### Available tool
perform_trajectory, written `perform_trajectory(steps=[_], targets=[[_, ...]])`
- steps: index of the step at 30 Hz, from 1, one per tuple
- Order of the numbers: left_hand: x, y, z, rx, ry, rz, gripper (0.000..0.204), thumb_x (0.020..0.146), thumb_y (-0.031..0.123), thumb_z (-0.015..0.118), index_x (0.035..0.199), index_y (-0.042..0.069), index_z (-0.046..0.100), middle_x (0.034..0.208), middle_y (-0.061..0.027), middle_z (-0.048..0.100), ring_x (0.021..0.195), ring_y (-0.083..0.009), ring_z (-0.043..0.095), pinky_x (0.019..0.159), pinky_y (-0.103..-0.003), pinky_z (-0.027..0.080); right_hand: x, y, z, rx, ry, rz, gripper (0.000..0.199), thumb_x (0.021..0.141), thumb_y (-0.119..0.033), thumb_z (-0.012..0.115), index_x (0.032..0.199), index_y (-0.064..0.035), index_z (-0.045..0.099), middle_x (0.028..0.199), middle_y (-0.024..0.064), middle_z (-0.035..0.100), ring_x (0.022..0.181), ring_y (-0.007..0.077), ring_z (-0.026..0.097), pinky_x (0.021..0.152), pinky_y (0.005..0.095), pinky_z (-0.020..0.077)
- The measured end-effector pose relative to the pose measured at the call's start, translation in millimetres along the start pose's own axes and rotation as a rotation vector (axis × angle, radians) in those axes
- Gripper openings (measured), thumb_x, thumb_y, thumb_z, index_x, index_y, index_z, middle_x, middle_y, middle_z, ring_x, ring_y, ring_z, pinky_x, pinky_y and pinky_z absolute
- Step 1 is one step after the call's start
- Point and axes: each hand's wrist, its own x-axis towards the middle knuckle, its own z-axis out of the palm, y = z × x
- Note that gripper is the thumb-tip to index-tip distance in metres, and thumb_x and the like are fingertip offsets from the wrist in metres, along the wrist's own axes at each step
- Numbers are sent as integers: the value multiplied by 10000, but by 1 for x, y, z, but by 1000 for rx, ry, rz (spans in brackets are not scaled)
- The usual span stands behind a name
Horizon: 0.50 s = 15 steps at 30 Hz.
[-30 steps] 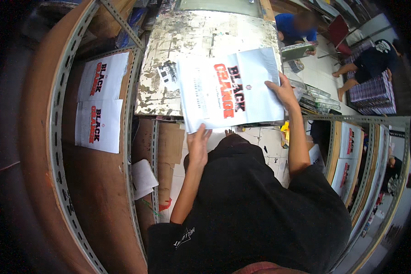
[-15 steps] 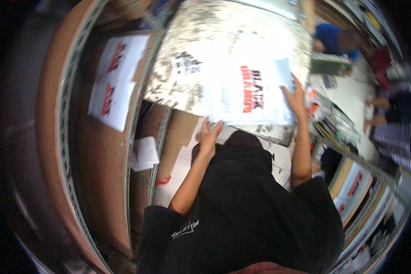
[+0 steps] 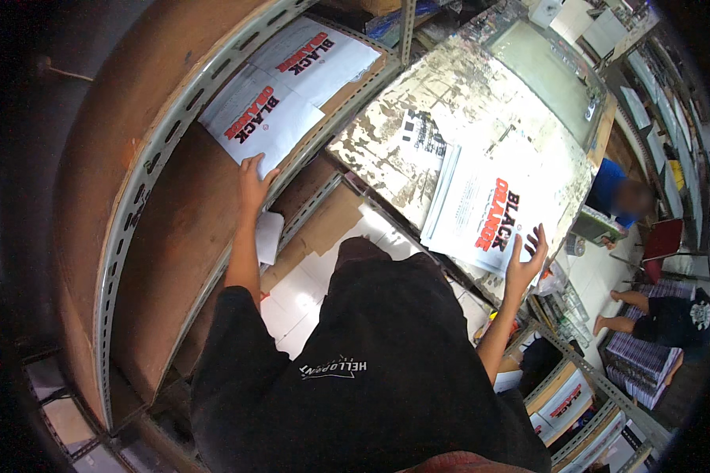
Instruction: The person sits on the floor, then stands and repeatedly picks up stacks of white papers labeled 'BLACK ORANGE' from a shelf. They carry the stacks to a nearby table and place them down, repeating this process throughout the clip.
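My left hand (image 3: 256, 188) reaches to the shelf on the left. Its fingers close on the near corner of a flat white printed sheet (image 3: 280, 126) with large red and black lettering. Another such sheet (image 3: 339, 67) lies partly beside and under it, farther back. On the worktable, a stack of matching white sheets (image 3: 465, 209) sits slightly fanned at its left side. My right hand (image 3: 526, 260) is at the stack's near right edge, fingers apart, casting a shadow on the top sheet. Whether the sheets are paper or plastic, I cannot tell.
The paint-stained worktable (image 3: 386, 134) has a glass panel (image 3: 540, 71) at its far end. A slotted metal shelf upright (image 3: 138, 189) curves along my left. Racks with more sheets (image 3: 564, 402) stand at lower right. Two people work at the right, one beside stacked purplish material (image 3: 631, 363).
My left hand has left the sheets at the table and moved to the shelf's sheet. The stack now lies flat on the table, with my right hand still at its right side. My view has turned.
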Motion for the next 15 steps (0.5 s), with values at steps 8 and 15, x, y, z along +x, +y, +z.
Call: perform_trajectory(steps=[8,15], targets=[[9,-35,3,-228,-66,-56,368,838,282,770,1145,89,708,1129,-141,650,1019,-348,630,884,-414,508,-8,-91,84,224,-39,-69,480,894,-30,684,1353,-26,545,1232,99,606,1016,170,618,841,299,494],[18,-43,11,-85,16,-16,241,932,181,646,1102,18,694,1075,-205,666,994,-402,638,857,-444,507,-68,-190,238,794,-806,237,537,904,-159,720,1382,-51,502,1111,97,650,915,155,645,836,292,524]])
